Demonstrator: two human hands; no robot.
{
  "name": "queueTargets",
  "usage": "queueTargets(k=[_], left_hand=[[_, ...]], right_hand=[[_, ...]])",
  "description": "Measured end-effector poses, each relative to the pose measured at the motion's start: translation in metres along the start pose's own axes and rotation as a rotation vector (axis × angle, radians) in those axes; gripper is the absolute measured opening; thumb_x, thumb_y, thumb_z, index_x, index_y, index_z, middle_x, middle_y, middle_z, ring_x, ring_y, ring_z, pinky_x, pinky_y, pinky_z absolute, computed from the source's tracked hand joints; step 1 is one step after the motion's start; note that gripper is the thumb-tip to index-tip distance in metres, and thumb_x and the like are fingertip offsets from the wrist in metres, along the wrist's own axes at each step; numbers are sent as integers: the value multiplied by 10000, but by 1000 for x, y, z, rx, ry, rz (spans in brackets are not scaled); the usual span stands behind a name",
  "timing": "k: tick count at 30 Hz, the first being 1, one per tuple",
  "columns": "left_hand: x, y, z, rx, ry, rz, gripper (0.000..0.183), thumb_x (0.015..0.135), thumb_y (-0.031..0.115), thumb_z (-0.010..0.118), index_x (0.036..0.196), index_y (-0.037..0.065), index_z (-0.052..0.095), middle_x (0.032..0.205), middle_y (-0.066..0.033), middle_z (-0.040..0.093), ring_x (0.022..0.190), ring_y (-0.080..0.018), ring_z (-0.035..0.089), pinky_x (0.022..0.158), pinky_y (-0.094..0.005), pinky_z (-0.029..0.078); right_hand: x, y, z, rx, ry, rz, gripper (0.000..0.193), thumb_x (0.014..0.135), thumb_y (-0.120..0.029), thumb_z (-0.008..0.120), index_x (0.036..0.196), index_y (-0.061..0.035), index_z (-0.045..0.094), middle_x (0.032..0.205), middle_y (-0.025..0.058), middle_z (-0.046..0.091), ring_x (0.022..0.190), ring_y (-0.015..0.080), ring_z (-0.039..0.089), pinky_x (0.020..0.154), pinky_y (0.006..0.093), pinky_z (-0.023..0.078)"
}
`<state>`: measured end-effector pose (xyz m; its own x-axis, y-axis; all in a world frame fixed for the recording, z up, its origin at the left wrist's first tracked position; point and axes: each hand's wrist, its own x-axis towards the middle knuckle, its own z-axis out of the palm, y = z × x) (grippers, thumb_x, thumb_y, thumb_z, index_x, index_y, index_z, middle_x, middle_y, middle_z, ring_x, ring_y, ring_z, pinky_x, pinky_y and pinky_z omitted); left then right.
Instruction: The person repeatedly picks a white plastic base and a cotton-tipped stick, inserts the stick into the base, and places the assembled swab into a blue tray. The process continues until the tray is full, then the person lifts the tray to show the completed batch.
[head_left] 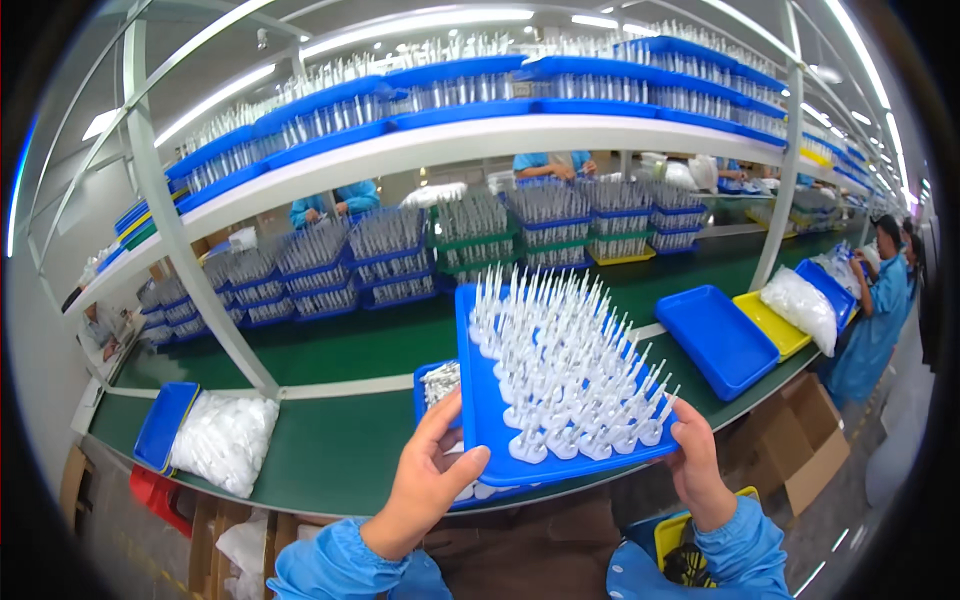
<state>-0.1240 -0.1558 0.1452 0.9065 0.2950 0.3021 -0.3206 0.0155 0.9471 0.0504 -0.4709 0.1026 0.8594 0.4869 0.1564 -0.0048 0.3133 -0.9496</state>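
Note:
Between my two hands is a blue tray (pixel 483 420), held up by its sides above the green bench and tilted. Rows of white plastic pieces (pixel 560 370) with broad bases and thin upright stems fill most of it. My left hand (pixel 428 478) grips the near left corner, thumb on the rim. At the right edge, my right hand (pixel 702 462) has its fingers closed on the tray's side. Partly hidden behind the held tray, another blue tray (pixel 422 400) with small white and metallic-looking parts lies on the bench.
Stacked trays of similar pieces (pixel 390 250) line the bench's far side; more fill the overhead shelf (pixel 480 140). On the right are an empty blue tray (pixel 715 340), a yellow tray (pixel 775 330) and a white bag (pixel 800 305); a bulging bag (pixel 225 440) sits left. Co-workers (pixel 875 310) stand beyond.

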Motion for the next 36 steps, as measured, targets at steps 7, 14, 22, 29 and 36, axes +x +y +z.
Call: queueTargets(k=[7,14,22,29,36], left_hand=[[-19,2,-3,-21,22,-61,782,991,14,778,1672,-1,393,1735,-139,335,1394,-264,608,1099,-421,597],[28,-8,-47,634,0,243,485,1081,330,577,1463,36,626,1553,-170,603,1184,-274,706,983,-402,588],[79,-7,-77,1235,-423,409,380,966,314,659,1285,120,730,1375,-120,733,1193,-358,726,1008,-450,600],[68,-10,-79,1177,-488,437,455,951,367,715,1338,131,739,1444,-110,729,1244,-358,731,1023,-447,609],[68,-10,-79,1158,-493,421,420,938,387,736,1270,132,771,1413,-107,727,1125,-341,766,934,-437,633]], right_hand=[[-29,37,10,295,-29,246,757,1033,-326,664,1677,-27,401,1466,192,696,1244,337,756,980,474,675],[-50,71,-1,460,57,222,806,957,-242,737,1653,7,415,1504,191,652,1336,346,700,1093,510,622],[-73,75,-24,365,57,165,991,907,-367,844,1672,57,378,1608,214,587,1446,363,624,1236,510,509],[-78,80,-32,390,79,178,977,889,-328,839,1663,61,389,1577,222,615,1406,354,662,1203,486,545],[-83,82,-47,335,14,205,962,931,-381,816,1687,25,380,1625,203,578,1460,361,611,1239,507,499]])
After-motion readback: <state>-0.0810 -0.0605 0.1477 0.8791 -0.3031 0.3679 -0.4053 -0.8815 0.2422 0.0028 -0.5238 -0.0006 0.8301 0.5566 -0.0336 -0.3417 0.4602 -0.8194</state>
